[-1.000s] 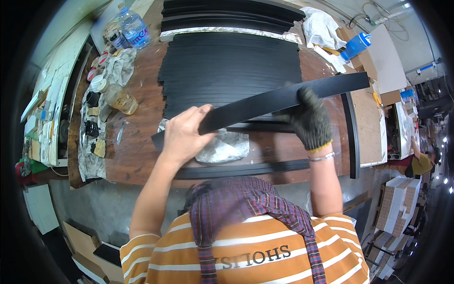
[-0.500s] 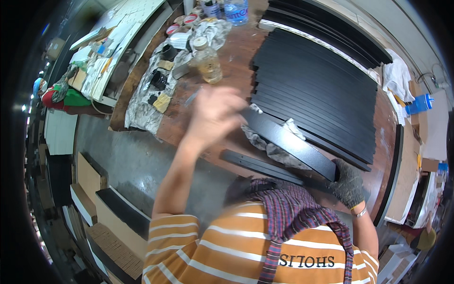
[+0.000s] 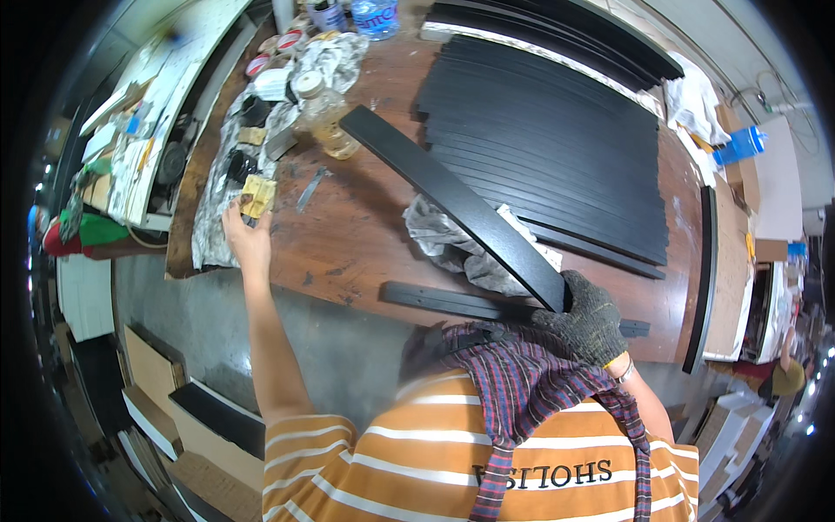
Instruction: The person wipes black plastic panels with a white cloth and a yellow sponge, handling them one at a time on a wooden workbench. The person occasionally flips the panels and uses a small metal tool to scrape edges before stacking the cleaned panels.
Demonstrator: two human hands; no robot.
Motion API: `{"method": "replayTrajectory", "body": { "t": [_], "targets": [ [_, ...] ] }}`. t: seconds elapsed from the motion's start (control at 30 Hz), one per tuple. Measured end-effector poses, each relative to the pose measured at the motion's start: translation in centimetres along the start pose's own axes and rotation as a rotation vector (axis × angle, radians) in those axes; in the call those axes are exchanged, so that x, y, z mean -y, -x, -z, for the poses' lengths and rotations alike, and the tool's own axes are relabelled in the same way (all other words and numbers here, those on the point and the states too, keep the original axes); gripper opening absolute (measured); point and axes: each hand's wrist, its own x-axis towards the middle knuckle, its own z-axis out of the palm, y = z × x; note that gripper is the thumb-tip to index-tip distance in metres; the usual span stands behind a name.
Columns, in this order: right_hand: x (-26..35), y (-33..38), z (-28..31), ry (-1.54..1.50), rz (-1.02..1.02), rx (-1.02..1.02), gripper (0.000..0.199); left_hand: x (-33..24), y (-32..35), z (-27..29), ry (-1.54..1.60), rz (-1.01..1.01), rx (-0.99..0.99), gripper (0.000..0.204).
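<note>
My right hand (image 3: 584, 318), in a dark knit glove, grips the near end of a long black strip (image 3: 452, 202) that slants up and left across the brown workbench (image 3: 348, 252). The strip passes over a crumpled grey rag (image 3: 452, 248). My bare left hand (image 3: 245, 237) reaches far left and closes its fingers on a small tan block (image 3: 258, 196) lying on a grey sheet at the bench's left edge. A second black strip (image 3: 452, 303) lies flat along the bench's near edge.
Several black strips (image 3: 548, 139) lie side by side across the bench's far right half. A glass jar (image 3: 323, 117), small cans and a water bottle (image 3: 374, 16) crowd the far left corner. Boards stand on the floor at lower left (image 3: 174, 400).
My left hand let go of the long strip and swung out to the left onto the tan block. My head turned left. The right hand kept hold of the strip.
</note>
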Motion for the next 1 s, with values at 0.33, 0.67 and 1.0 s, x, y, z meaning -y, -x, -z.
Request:
{"method": "replayTrajectory", "body": {
  "t": [0.33, 0.67, 1.0],
  "targets": [
    [1.1, 0.2, 0.9, -0.033, 0.010, -0.015, 0.059, -24.5, 9.0, -0.9, 0.683, -0.807, 0.482, 0.043],
    [-1.7, 1.9, 0.9, 0.020, 0.026, -0.075, 0.065, -21.2, -0.4, 2.3, 0.428, -0.457, 0.259, 0.047],
    [-2.8, 2.6, 1.4, 0.056, 0.056, -0.076, 0.069, -15.3, -2.3, 2.1, 0.374, -0.398, 0.244, 0.039]
  ]
}}
